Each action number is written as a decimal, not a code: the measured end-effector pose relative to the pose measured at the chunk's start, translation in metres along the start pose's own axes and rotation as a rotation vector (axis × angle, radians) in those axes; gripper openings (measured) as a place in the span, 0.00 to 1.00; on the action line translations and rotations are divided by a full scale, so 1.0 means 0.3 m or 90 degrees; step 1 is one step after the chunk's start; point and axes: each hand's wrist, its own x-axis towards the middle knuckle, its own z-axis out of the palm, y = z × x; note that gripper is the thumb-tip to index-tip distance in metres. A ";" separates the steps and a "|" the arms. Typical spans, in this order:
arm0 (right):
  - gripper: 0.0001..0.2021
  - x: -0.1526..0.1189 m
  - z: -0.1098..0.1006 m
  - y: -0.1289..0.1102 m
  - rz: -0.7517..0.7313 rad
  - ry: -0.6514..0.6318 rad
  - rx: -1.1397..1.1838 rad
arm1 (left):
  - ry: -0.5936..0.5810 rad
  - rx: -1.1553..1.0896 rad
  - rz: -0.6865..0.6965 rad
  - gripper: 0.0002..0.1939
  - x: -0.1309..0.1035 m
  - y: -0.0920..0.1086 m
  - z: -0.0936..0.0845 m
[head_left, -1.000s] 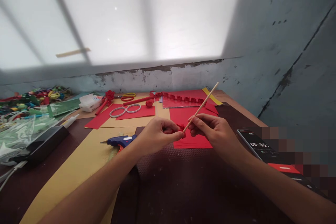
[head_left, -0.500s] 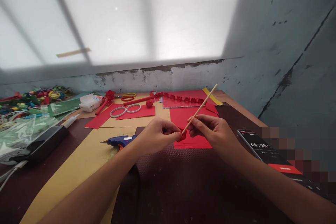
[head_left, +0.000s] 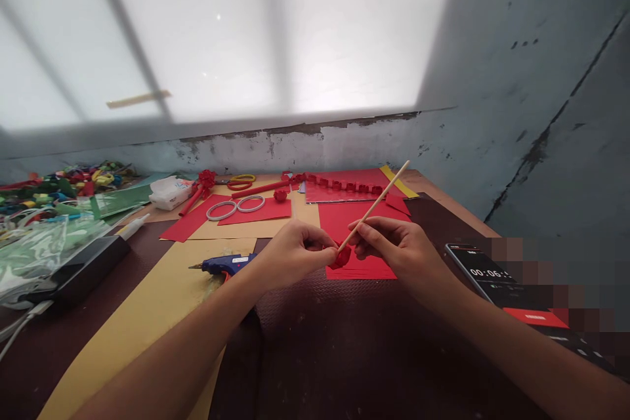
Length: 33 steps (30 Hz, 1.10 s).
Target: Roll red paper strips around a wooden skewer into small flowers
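Note:
Between thumb and fingers, my left hand (head_left: pixel 301 253) pinches a small red paper flower (head_left: pixel 340 258), partly hidden by the fingertips. My right hand (head_left: pixel 394 243) is closed on a thin wooden stick (head_left: pixel 378 199), which slants up to the right. The stick's lower end touches the flower. Both hands are held over the dark table (head_left: pixel 315 348), in front of red paper sheets (head_left: pixel 364 226). A blue glue gun (head_left: pixel 224 265) lies just left of my left hand.
Behind are a row of red paper flowers (head_left: pixel 344 186), two rings (head_left: pixel 221 210), scissors (head_left: pixel 239 182) and a white box (head_left: pixel 170 192). A black power strip (head_left: pixel 91 269) and colourful scraps (head_left: pixel 63 190) lie left. A phone (head_left: pixel 487 275) with a timer lies right.
The red flower has turned in my fingers, and more of it shows below the stick. The stick has shifted slightly; both hands stay in nearly the same place.

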 end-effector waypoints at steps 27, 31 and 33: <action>0.05 -0.057 0.073 0.007 -0.435 0.131 -0.498 | 0.072 -0.131 -0.024 0.08 0.007 0.012 0.005; 0.06 -0.060 0.074 0.009 -0.449 0.146 -0.510 | 0.083 -0.161 -0.023 0.08 0.007 0.009 0.012; 0.07 -0.062 0.073 0.009 -0.456 0.157 -0.511 | 0.081 -0.182 -0.022 0.07 0.007 0.007 0.014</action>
